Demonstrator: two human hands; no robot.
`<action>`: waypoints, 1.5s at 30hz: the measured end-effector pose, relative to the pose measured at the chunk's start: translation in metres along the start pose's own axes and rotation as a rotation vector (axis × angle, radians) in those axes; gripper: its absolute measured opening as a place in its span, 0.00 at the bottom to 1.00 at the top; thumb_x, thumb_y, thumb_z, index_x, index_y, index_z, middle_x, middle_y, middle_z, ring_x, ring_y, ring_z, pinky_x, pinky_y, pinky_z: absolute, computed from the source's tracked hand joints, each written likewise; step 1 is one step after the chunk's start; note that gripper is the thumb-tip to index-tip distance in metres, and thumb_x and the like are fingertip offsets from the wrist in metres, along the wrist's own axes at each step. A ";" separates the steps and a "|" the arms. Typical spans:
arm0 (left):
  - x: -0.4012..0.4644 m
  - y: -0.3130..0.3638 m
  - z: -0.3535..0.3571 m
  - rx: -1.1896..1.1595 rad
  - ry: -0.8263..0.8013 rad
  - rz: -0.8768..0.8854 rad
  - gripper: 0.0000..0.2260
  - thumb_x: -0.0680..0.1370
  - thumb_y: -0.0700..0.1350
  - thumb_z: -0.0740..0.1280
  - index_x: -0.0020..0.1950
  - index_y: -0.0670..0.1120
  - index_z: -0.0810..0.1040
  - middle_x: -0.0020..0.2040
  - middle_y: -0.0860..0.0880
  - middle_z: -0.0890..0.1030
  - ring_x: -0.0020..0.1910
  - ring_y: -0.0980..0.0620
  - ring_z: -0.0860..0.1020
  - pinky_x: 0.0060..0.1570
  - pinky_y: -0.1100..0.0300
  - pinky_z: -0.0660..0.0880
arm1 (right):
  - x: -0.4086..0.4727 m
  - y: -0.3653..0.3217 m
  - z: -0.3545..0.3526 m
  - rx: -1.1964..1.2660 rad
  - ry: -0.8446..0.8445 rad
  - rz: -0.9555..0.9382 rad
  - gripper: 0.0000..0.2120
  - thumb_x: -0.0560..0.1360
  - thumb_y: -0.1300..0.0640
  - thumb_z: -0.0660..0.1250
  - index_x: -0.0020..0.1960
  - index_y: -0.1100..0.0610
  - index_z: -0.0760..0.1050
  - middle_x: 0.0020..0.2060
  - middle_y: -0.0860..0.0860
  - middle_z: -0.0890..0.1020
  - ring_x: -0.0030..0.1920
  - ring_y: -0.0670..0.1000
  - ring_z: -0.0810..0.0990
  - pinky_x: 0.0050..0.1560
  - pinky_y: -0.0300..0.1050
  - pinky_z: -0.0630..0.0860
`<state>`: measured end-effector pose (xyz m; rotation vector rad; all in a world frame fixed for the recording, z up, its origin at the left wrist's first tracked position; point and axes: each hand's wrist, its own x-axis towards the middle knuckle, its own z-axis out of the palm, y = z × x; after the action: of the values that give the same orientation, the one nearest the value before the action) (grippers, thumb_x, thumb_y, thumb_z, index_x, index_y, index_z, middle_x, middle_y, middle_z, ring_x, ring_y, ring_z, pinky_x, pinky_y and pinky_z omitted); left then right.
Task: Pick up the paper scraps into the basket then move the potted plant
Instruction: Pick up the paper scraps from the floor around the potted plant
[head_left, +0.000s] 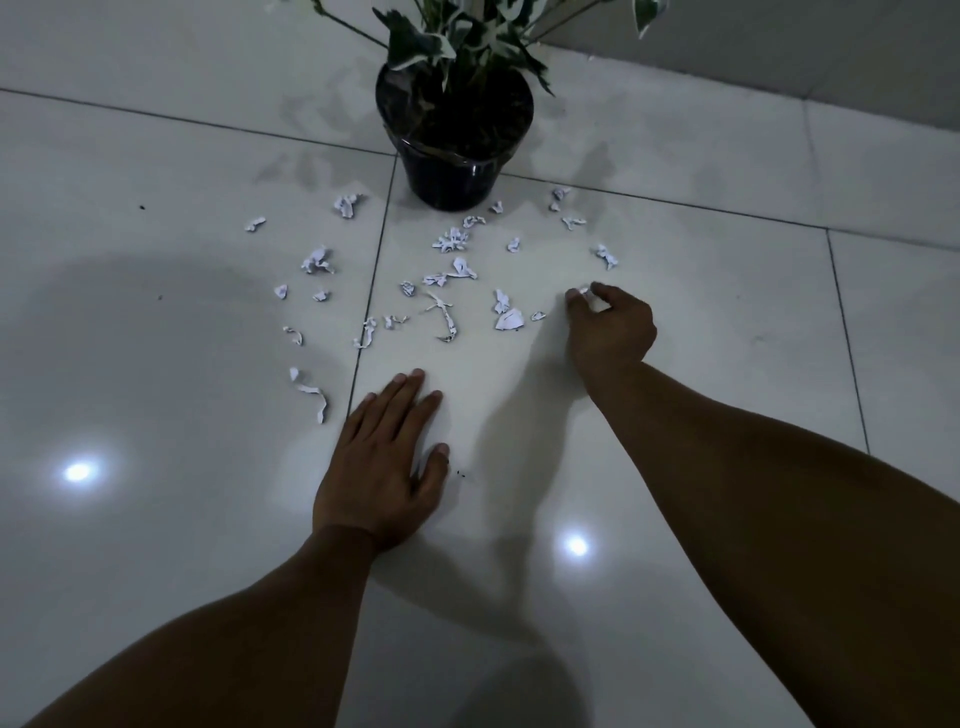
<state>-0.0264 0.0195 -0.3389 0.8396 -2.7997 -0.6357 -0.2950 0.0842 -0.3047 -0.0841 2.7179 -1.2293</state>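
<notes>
Two hands are in the head view, both low over a glossy white tiled floor (156, 364). The left hand (387, 457) lies palm down on the tile with its fingers straight and together, holding nothing. The right hand (610, 327) reaches further forward, fingers curled, thumb and fingertips pinching a small white scrap (586, 294) at floor level; whether that scrap has left the tile cannot be told.

Many paper scraps (452, 240) remain scattered on the floor between the hands and the pot. They are crumpled white bits and torn strips. One long curled strip (314, 397) lies just left of the left hand's fingertips. A flat torn piece (510, 319) sits near the right hand's fingers, to their left. The scatter spreads across a dark grout line (371, 291) onto two tiles.

Plant (462, 36): standing upright in a dark shiny pot (452, 176) at the far edge of the scatter, with green and white leaves running out of the top of the frame. Several scraps lie just beside the pot's base.

Lighting is dim. Two bright reflections show on the tile, one (78, 472) left of the left forearm, one (575, 545) between the forearms. A pale wall (831, 47) rises at upper right behind the plant.
</notes>
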 end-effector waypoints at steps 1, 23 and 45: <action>0.000 0.000 0.000 0.000 -0.003 0.000 0.26 0.79 0.54 0.61 0.77 0.49 0.68 0.80 0.50 0.61 0.80 0.52 0.58 0.78 0.51 0.55 | 0.000 0.001 0.000 -0.004 -0.009 0.005 0.12 0.74 0.51 0.73 0.55 0.55 0.85 0.52 0.51 0.86 0.55 0.49 0.83 0.51 0.27 0.65; 0.000 0.001 -0.002 0.006 0.006 0.007 0.26 0.79 0.54 0.60 0.77 0.48 0.68 0.80 0.50 0.61 0.79 0.52 0.58 0.78 0.51 0.55 | 0.010 -0.030 -0.033 0.928 -0.265 0.569 0.13 0.74 0.53 0.66 0.35 0.54 0.66 0.25 0.50 0.69 0.23 0.49 0.61 0.26 0.39 0.53; 0.000 -0.001 -0.002 -0.012 -0.011 -0.006 0.27 0.78 0.53 0.63 0.77 0.49 0.68 0.81 0.51 0.60 0.80 0.54 0.56 0.78 0.51 0.55 | 0.055 -0.026 -0.015 -0.008 -0.064 0.047 0.11 0.75 0.53 0.71 0.54 0.56 0.85 0.38 0.47 0.86 0.43 0.44 0.83 0.31 0.17 0.63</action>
<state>-0.0249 0.0180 -0.3379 0.8450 -2.8015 -0.6601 -0.3526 0.0720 -0.2820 -0.0588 2.6548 -1.1825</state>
